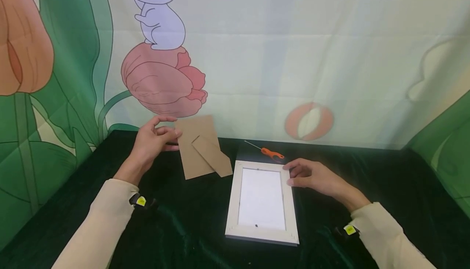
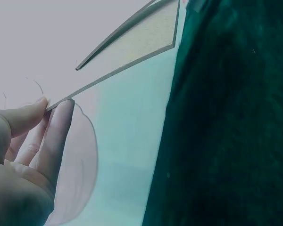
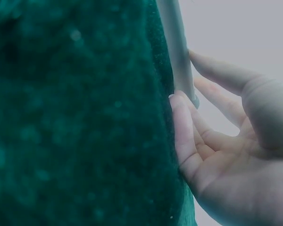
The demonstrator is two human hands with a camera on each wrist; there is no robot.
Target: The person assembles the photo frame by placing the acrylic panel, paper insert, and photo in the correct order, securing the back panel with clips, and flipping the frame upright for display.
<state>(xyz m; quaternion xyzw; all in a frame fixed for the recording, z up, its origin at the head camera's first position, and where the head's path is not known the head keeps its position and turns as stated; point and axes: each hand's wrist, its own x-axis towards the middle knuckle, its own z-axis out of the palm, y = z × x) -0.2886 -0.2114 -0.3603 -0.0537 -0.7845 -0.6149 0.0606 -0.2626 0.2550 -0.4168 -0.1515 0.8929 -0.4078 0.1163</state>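
Note:
My left hand (image 1: 156, 138) pinches the left edge of a brown backing board (image 1: 189, 158), thumb on its face and fingers behind. The board is held up at a tilt, and its stand flap (image 1: 213, 154) sticks out from it. In the left wrist view the thumb and fingers grip the board's (image 2: 118, 59) thin edge. A white picture frame (image 1: 235, 199) lies on the dark green cloth with a white sheet (image 1: 261, 199) inside its opening. My right hand (image 1: 312, 177) holds the frame's upper right side; in the right wrist view thumb and fingers pinch the rim (image 3: 177, 47).
Behind the frame lies a screwdriver (image 1: 271, 153) with an orange handle, its shaft toward the upper left. Dark green velvet cloth (image 1: 176, 228) covers the table. A printed curtain (image 1: 249, 56) with flowers and an animal hangs right behind the table's far edge.

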